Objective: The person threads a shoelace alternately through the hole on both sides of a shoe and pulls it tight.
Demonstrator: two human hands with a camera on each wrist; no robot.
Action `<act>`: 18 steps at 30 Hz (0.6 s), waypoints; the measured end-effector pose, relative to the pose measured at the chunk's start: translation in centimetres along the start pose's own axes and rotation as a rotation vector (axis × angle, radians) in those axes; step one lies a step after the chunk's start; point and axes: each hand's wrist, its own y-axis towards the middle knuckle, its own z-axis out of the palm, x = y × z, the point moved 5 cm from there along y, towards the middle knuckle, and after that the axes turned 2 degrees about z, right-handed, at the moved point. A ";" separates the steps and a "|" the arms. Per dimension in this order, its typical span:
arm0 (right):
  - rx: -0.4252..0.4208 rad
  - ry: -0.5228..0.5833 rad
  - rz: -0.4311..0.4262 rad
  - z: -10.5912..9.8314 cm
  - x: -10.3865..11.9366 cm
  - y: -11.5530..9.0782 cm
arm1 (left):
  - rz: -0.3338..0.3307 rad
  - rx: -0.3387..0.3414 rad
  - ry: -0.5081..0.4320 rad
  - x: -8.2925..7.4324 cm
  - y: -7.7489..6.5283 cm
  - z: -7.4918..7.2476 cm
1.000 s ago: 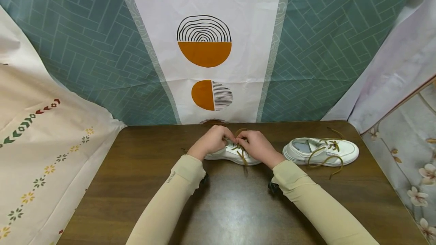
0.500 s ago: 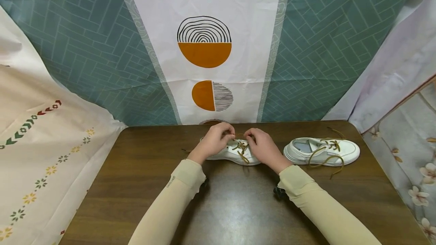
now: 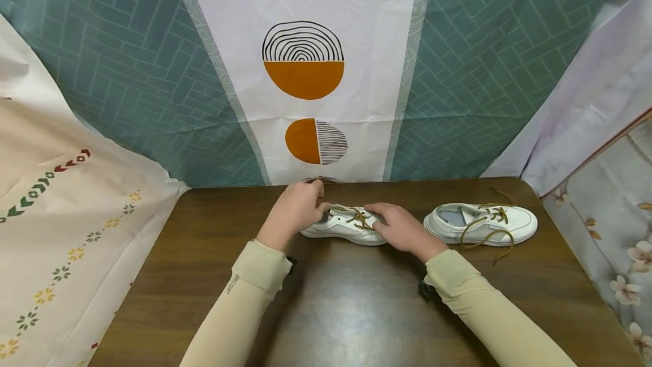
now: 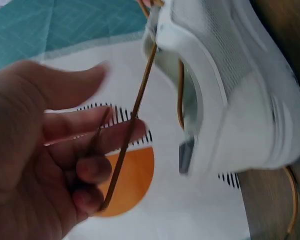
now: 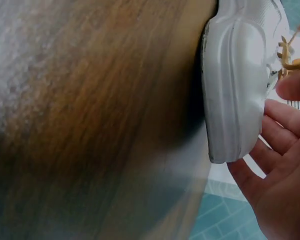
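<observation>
A white shoe [image 3: 341,231] with brown laces lies sideways on the table, its toe to the right. My left hand [image 3: 300,205] is above its heel end. The left wrist view shows a brown shoelace [image 4: 132,120] stretching from the shoe's top into that hand [image 4: 55,145]; the ring and little fingers curl round it, while thumb and index finger stand apart. At the toe rests my right hand [image 3: 402,228]. In the right wrist view, that hand's fairly straight fingers [image 5: 277,137] lie against the toe's far side, fingertips partly hidden, with the thumb near the lacing [image 5: 285,57].
A second white shoe [image 3: 481,224] with loose brown laces sits to the right on the brown wooden table [image 3: 346,310]. Patterned cloth [image 3: 311,84] hangs behind the table's far edge, with more cloth along both sides.
My left hand has moved left, away from the lacing toward the heel, drawing the lace with it. My right hand has shifted slightly right and down onto the toe.
</observation>
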 end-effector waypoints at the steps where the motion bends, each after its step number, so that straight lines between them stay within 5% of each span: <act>1: -0.005 0.000 -0.002 0.0 -0.1 0.0 | 0.007 -0.011 0.047 0.1 -0.2 -0.1; 3: -0.016 0.000 -0.007 -0.1 -0.2 -0.1 | 0.014 -0.081 0.071 0.5 -0.4 -0.8; 11: -0.024 -0.075 -0.011 0.1 -0.5 0.1 | -0.070 -0.516 -0.080 1.9 -0.7 -3.9; 18: -0.033 -0.092 -0.037 0.1 -0.5 0.2 | -0.071 -0.673 -0.087 1.9 -1.2 -3.5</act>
